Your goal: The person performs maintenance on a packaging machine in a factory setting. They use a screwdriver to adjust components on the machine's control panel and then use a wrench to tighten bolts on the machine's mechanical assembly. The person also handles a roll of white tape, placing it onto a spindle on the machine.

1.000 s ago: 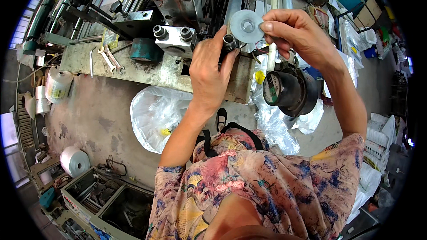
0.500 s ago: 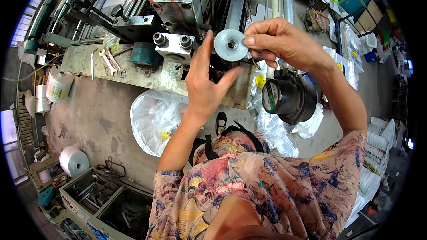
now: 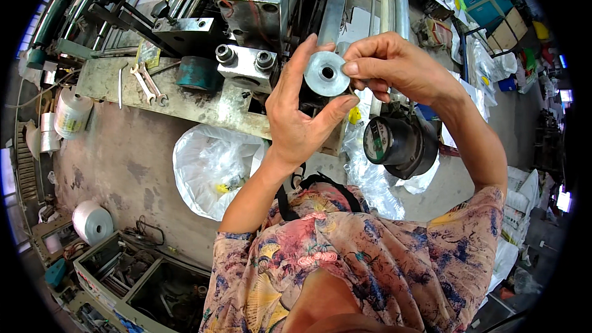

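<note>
A round grey metal disc (image 3: 315, 78) with a dark hole through its middle is held up in front of the machine. My right hand (image 3: 404, 69) pinches its right edge between thumb and fingers. Around its left side curls my left hand (image 3: 295, 114), fingers at the upper rim and thumb along the lower rim; the disc rests against it. Behind the hands stands a metal block (image 3: 254, 9) tied with red string. A smaller block with two bolts (image 3: 245, 74) sits left of my left hand.
Wrenches (image 3: 147, 84) and a teal cylinder (image 3: 198, 74) lie on the machine's ledge (image 3: 102, 77). A black motor-like unit (image 3: 401, 142) stands below my right hand. Clear plastic bags (image 3: 209, 166) lie on the floor. An open parts box (image 3: 166, 296) is at lower left.
My left hand has moved right and closed in around the disc's rim. The disc has shifted slightly right and down and tilted, showing its hole more darkly. My right hand keeps its pinch.
</note>
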Available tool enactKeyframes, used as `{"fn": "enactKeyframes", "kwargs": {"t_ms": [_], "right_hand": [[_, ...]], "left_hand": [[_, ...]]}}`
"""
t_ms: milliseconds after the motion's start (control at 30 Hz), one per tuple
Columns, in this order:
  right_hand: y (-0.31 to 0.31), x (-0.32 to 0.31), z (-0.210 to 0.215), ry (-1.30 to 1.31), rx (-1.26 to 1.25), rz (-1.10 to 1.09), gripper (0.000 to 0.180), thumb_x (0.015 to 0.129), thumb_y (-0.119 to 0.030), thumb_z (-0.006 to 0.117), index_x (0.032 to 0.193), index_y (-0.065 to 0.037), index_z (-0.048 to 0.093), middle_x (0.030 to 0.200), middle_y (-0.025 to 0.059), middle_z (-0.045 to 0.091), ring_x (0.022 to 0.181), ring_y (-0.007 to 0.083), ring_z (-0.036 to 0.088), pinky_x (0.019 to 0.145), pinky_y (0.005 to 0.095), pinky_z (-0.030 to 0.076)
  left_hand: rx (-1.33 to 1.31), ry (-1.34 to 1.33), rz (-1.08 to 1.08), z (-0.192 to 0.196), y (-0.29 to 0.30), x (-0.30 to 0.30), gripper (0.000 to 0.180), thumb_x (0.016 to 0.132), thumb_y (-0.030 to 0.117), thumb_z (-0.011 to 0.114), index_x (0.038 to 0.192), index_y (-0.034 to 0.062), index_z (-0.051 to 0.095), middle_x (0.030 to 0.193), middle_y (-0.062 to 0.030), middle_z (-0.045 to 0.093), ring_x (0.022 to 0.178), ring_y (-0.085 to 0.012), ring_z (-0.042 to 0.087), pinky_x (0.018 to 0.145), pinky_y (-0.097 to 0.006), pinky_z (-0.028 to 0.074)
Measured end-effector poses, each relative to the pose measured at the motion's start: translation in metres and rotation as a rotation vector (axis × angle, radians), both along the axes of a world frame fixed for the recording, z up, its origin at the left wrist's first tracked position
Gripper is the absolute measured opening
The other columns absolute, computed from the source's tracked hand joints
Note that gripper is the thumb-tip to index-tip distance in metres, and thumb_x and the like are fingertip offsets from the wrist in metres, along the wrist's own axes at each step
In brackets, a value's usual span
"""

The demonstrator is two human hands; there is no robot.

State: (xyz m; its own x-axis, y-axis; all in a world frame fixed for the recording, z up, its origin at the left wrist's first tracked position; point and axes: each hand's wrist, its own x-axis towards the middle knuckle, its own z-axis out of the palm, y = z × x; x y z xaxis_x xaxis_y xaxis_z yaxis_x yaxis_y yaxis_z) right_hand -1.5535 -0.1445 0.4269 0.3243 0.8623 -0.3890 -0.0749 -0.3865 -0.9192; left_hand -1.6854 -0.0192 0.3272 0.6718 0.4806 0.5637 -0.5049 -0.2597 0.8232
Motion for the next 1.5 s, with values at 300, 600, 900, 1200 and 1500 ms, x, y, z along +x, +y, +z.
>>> {"fn": "enactKeyframes", "kwargs": {"t_ms": [300, 600, 900, 1200, 1500], "right_hand": [[0.004, 0.002, 0.007, 0.000, -0.085, 0.022, 0.023, 0.090, -0.026, 0.067, 0.086, -0.004, 0.069, 0.067, -0.0018, 0.059, 0.053, 0.0039, 0.048, 0.048, 0.0203, 0.038], [0.002, 0.006, -0.003, 0.031, -0.142, -0.005, 0.022, 0.090, -0.026, 0.068, 0.088, -0.004, 0.069, 0.068, -0.0027, 0.058, 0.050, 0.0030, 0.045, 0.045, 0.0186, 0.034], [0.003, 0.004, -0.008, 0.018, -0.205, -0.015, 0.022, 0.091, -0.027, 0.067, 0.086, -0.006, 0.068, 0.068, -0.0039, 0.059, 0.051, 0.0013, 0.045, 0.045, 0.0177, 0.033], [0.008, -0.005, 0.002, -0.062, -0.245, -0.035, 0.023, 0.090, -0.025, 0.069, 0.086, -0.002, 0.068, 0.067, -0.0023, 0.059, 0.049, 0.0009, 0.044, 0.043, 0.0173, 0.032], [0.007, -0.006, 0.000, 0.061, -0.291, -0.085, 0.022, 0.091, -0.026, 0.067, 0.086, -0.004, 0.068, 0.068, -0.0023, 0.059, 0.050, 0.0017, 0.044, 0.045, 0.0174, 0.032]], "left_hand": [[-0.052, 0.066, 0.024, -0.004, -0.001, 0.010, 0.052, 0.070, 0.016, 0.083, 0.113, 0.0019, 0.058, 0.105, -0.0108, 0.065, 0.092, -0.0215, 0.065, 0.079, -0.032, 0.052], [0.055, 0.081, 0.104, -0.016, -0.002, 0.017, 0.052, 0.062, 0.014, 0.084, 0.108, 0.0059, 0.060, 0.096, -0.0078, 0.063, 0.081, -0.0259, 0.060, 0.074, -0.035, 0.048], [0.108, 0.015, 0.124, -0.031, 0.000, 0.023, 0.045, 0.067, 0.010, 0.075, 0.109, 0.0039, 0.058, 0.096, -0.0058, 0.059, 0.080, -0.0141, 0.059, 0.073, -0.026, 0.048], [-0.079, -0.061, 0.029, -0.037, 0.002, 0.028, 0.046, 0.060, 0.015, 0.077, 0.103, 0.0076, 0.062, 0.090, -0.0068, 0.064, 0.078, -0.0246, 0.058, 0.070, -0.033, 0.049], [-0.051, -0.054, -0.007, -0.035, 0.004, 0.029, 0.045, 0.059, 0.016, 0.076, 0.101, 0.0082, 0.061, 0.088, -0.0056, 0.063, 0.077, -0.0257, 0.056, 0.069, -0.034, 0.048]]}}
